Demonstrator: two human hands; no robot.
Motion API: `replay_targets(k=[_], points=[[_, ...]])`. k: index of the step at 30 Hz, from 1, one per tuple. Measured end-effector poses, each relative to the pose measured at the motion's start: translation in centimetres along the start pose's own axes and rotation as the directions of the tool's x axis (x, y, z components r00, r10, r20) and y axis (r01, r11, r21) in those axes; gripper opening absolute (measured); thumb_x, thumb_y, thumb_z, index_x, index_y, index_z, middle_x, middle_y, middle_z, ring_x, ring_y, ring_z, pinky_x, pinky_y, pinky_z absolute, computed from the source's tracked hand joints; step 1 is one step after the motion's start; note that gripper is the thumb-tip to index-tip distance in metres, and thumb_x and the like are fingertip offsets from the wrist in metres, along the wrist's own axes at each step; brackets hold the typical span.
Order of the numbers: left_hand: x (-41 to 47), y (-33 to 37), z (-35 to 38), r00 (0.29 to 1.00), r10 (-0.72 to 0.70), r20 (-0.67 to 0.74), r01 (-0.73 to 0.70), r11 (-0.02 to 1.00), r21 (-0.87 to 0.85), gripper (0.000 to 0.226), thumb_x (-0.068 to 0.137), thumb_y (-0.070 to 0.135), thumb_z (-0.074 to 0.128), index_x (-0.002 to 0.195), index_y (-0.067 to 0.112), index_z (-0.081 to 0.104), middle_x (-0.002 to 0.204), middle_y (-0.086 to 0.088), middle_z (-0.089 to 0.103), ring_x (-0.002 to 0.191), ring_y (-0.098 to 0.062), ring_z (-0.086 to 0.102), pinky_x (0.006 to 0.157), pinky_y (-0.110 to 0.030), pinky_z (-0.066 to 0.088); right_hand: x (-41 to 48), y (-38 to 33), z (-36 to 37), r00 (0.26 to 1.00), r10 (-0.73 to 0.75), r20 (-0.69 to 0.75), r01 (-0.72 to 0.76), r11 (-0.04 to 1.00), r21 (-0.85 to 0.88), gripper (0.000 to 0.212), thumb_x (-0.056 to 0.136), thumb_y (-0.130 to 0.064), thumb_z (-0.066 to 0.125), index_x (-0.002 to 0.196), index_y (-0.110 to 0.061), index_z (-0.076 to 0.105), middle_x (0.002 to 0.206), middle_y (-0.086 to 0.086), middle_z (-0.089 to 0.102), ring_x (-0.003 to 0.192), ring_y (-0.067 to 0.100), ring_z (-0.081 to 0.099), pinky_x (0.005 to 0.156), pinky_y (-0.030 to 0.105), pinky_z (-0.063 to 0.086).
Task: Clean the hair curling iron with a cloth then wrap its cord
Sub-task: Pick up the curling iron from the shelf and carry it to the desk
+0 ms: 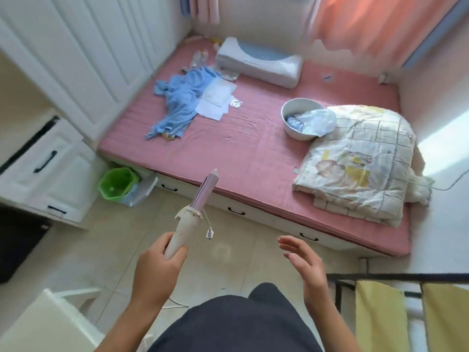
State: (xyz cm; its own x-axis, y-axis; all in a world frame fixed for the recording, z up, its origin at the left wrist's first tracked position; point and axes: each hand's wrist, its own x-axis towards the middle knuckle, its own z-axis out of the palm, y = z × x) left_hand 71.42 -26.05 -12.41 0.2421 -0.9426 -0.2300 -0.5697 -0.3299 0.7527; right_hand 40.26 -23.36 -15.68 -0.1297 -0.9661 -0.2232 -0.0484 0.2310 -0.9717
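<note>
Head view shows my left hand (158, 262) gripping the curling iron (195, 209) over the floor, right hand (304, 265) open and empty; no cloth held, so cleaning and cord-wrapping seem undone.

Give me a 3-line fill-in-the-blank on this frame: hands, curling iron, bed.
1. The curling iron is gripped by the ____ hand.
2. The right hand is open and holds ____.
3. The white bowl sits on the pink ____, beside the folded quilt.

Missing words: left; nothing; bed
</note>
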Motion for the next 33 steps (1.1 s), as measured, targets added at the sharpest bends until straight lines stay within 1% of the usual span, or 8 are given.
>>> replay_targets(k=[5, 9, 11, 14, 18, 21, 25, 33], points=[[2.5, -2.9, -3.7, 0.983, -0.148, -0.112, 0.140, 0.987, -0.076, 0.010, 0.090, 0.025, 0.072, 0.092, 0.032, 0.064, 0.066, -0.007, 0.058, 0.045, -0.011, 0.043, 0.047, -0.029, 0.035, 6.8, -2.5, 5.0, 0.985, -0.010, 0.171, 0.024, 0.996, -0.080, 0.037, 0.085, -0.022, 0.057, 0.119, -0.022, 0.074, 0.122, 0.003, 0.074, 0.118, 0.022, 0.066, 0.101, 0.041, 0.050], [5.2, -4.3, -6.3, 0.947, -0.247, -0.205, 0.222, 0.965, -0.137, 0.007, 0.091, 0.028, 0.070, 0.089, 0.028, 0.064, 0.064, -0.007, 0.056, 0.045, -0.009, 0.041, 0.041, -0.020, 0.031, 12.8, -3.5, 9.4, 0.953, -0.001, 0.302, 0.035, 0.994, -0.108, 0.038, 0.083, -0.030, 0.060, 0.117, -0.023, 0.074, 0.123, 0.003, 0.074, 0.118, 0.022, 0.067, 0.101, 0.045, 0.050], [7.0, -4.8, -7.6, 0.920, -0.305, -0.248, 0.275, 0.950, -0.148, 0.005, 0.092, 0.030, 0.069, 0.090, 0.031, 0.064, 0.066, -0.007, 0.058, 0.046, -0.009, 0.043, 0.044, -0.024, 0.034, 16.0, -3.7, 12.2, 0.928, 0.007, 0.373, 0.037, 0.993, -0.113, 0.039, 0.083, -0.032, 0.061, 0.118, -0.020, 0.074, 0.123, 0.003, 0.074, 0.119, 0.022, 0.067, 0.102, 0.046, 0.050], [9.5, -5.2, -9.6, 0.862, -0.389, -0.324, 0.344, 0.920, -0.188, 0.006, 0.092, 0.029, 0.068, 0.091, 0.034, 0.064, 0.064, -0.005, 0.057, 0.047, -0.010, 0.042, 0.047, -0.030, 0.035, 20.6, -4.8, 16.9, 0.876, 0.035, 0.481, 0.024, 0.993, -0.116, 0.036, 0.084, -0.025, 0.059, 0.117, -0.020, 0.073, 0.122, 0.002, 0.074, 0.118, 0.021, 0.067, 0.101, 0.046, 0.051], [12.3, -5.4, -12.6, 0.792, -0.458, -0.404, 0.399, 0.889, -0.225, 0.010, 0.092, 0.026, 0.067, 0.085, 0.033, 0.063, 0.056, 0.005, 0.049, 0.046, -0.010, 0.040, 0.043, -0.019, 0.030, 25.7, -7.7, 23.9, 0.795, 0.024, 0.606, 0.061, 0.991, -0.119, 0.046, 0.079, -0.044, 0.061, 0.118, -0.023, 0.073, 0.121, 0.000, 0.074, 0.116, 0.017, 0.067, 0.093, 0.031, 0.050], [13.9, -6.3, -14.5, 0.730, -0.519, -0.445, 0.463, 0.854, -0.237, 0.019, 0.092, 0.024, 0.066, 0.077, 0.035, 0.060, 0.054, 0.009, 0.047, 0.046, -0.012, 0.037, 0.047, -0.029, 0.031, 28.9, -8.6, 28.6, 0.718, 0.040, 0.695, 0.069, 0.989, -0.128, 0.045, 0.082, -0.036, 0.062, 0.120, -0.015, 0.071, 0.121, 0.002, 0.073, 0.116, 0.018, 0.067, 0.094, 0.023, 0.052], [14.8, -7.6, -17.2, 0.639, -0.583, -0.502, 0.495, 0.811, -0.312, 0.011, 0.092, 0.025, 0.066, 0.091, 0.035, 0.066, 0.055, 0.007, 0.047, 0.046, -0.011, 0.036, 0.049, -0.029, 0.033, 31.0, -9.2, 34.4, 0.634, 0.042, 0.772, 0.100, 0.986, -0.136, 0.038, 0.086, -0.020, 0.058, 0.121, -0.012, 0.071, 0.122, 0.003, 0.073, 0.117, 0.019, 0.066, 0.094, 0.022, 0.052], [18.1, -14.6, -25.2, 0.524, -0.654, -0.545, 0.488, 0.755, -0.437, 0.006, 0.092, 0.025, 0.067, 0.089, 0.030, 0.066, 0.054, 0.005, 0.049, 0.045, -0.010, 0.038, 0.048, -0.029, 0.033, 32.6, -10.2, 49.4, 0.509, 0.104, 0.854, 0.132, 0.971, -0.197, 0.036, 0.087, -0.023, 0.059, 0.120, -0.016, 0.072, 0.123, 0.001, 0.074, 0.119, 0.019, 0.067, 0.096, 0.026, 0.052]])
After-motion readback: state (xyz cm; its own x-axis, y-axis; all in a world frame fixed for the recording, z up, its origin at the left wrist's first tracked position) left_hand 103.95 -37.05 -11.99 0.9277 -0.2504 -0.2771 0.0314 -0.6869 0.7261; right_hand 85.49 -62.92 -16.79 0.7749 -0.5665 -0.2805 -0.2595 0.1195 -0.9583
